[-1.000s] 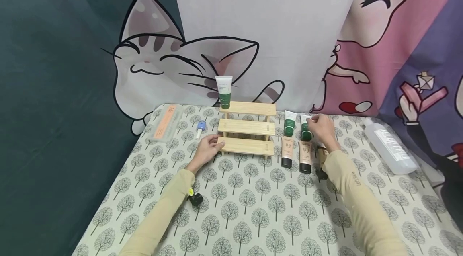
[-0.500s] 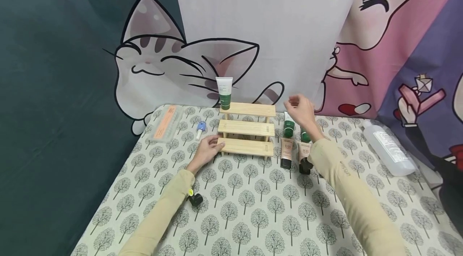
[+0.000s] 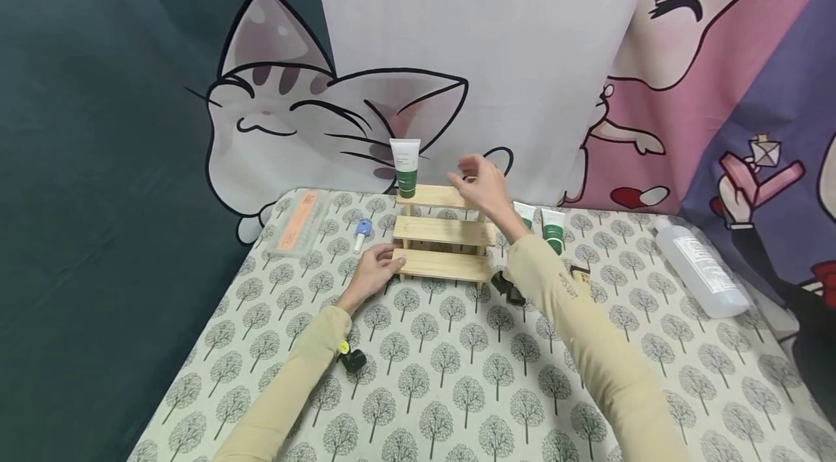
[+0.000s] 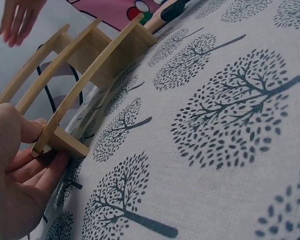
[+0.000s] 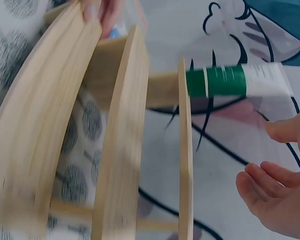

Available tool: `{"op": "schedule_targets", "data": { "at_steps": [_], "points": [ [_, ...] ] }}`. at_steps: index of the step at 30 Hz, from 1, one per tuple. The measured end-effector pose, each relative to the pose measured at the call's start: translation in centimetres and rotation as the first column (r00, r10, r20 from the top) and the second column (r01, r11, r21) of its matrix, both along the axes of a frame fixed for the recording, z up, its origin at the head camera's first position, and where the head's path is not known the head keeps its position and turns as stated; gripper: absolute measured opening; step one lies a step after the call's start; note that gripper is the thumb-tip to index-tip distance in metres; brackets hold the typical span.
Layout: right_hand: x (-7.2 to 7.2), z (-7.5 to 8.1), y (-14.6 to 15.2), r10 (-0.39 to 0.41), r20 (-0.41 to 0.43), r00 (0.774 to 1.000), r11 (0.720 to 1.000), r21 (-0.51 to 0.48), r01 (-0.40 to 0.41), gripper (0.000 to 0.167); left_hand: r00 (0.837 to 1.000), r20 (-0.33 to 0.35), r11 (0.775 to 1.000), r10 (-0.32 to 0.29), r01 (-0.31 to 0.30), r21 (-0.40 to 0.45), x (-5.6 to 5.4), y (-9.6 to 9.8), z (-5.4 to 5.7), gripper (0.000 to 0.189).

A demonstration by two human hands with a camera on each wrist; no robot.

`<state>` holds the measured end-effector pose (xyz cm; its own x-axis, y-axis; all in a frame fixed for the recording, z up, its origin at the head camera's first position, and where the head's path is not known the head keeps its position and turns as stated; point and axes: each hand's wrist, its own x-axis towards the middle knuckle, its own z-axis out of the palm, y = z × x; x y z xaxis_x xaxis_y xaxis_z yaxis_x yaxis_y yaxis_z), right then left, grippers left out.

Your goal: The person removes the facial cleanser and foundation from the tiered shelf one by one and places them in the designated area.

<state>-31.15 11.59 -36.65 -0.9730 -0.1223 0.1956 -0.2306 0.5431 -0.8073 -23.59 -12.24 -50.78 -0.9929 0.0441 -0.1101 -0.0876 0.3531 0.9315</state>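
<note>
A three-tier wooden display stand (image 3: 444, 230) stands on the table. My left hand (image 3: 374, 273) grips the left end of its lowest tier, thumb on top and fingers beneath in the left wrist view. On the left end of the top tier a white-and-green squeeze tube (image 3: 406, 168) rests upright on its cap. My right hand (image 3: 486, 186) hovers over the right part of the top tier, fingers loosely bent and holding nothing; the right wrist view shows a gap between thumb and fingers (image 5: 260, 187). Two more white-and-green tubes lie right of the stand, one a green-bottomed tube (image 3: 552, 230), the other partly hidden.
A clear plastic case (image 3: 300, 223) with an orange strip and a blue-and-white key-shaped item (image 3: 362, 233) lie to the left. A large clear bottle (image 3: 702, 270) lies at the right. My right forearm hides part of the table, where a small black-and-gold item (image 3: 580, 273) shows.
My right hand has left the rightmost white-and-green tube and swept left to above the stand's top tier. That tube stays on the table. My left hand keeps its grip.
</note>
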Motion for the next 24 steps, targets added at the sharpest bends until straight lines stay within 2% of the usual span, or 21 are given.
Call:
{"op": "schedule_targets", "data": {
  "at_steps": [12, 24],
  "points": [
    [-1.2, -1.2, -5.6, 0.066, 0.015, 0.998, 0.996, -0.066, -0.064, 0.058, 1.0, -0.003, 1.0, -0.011, 0.011, 0.013, -0.1, -0.1, -0.1, 0.052],
    [-1.8, -3.0, -8.3, 0.047, 0.006, 0.999, 0.989, -0.141, -0.046, 0.043, 1.0, 0.006, 1.0, -0.009, 0.008, 0.021, -0.2, -0.3, -0.3, 0.052]
  ]
}}
